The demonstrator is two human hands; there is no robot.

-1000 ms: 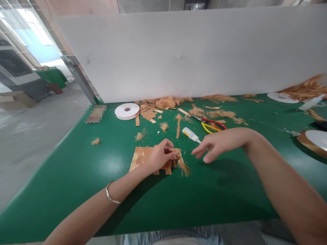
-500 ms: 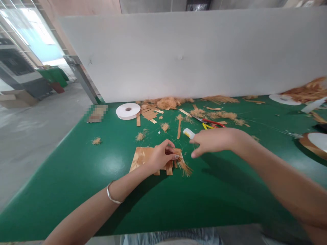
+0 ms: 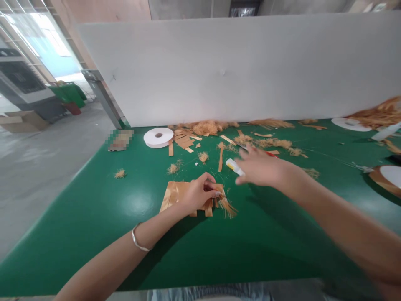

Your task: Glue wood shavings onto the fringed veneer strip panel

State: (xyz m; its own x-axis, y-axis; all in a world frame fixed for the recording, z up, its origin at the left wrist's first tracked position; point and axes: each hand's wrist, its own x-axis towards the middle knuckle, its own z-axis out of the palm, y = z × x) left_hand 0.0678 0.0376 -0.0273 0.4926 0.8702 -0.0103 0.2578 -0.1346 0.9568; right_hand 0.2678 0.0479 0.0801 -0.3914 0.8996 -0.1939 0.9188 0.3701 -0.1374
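Note:
My left hand (image 3: 202, 193) rests over a piece of flat golden-brown strips (image 3: 175, 192), its thumb and fingers pinching the right end. From that end a frayed fringe (image 3: 228, 205) hangs out to the right; the strip ends below poke out under my hand. My right hand (image 3: 258, 166), somewhat blurred, is held above the table with its fingers apart and nothing in them. Beside its fingertips lies a small white bottle with a yellow label (image 3: 234, 167). The hand covers most of the red-handled scissors (image 3: 272, 154) behind it.
A white roll of tape (image 3: 158, 137) lies at the back left, near cut strips (image 3: 184, 140) and tufts of fibre (image 3: 203, 157). A white board (image 3: 225, 75) stands along the green table's (image 3: 94, 234) far edge. Another roll (image 3: 390, 177) sits at the right.
My right hand has moved forward and slightly left, spreading over the scissors and covering their yellow part. My left hand keeps its pinch on the strips.

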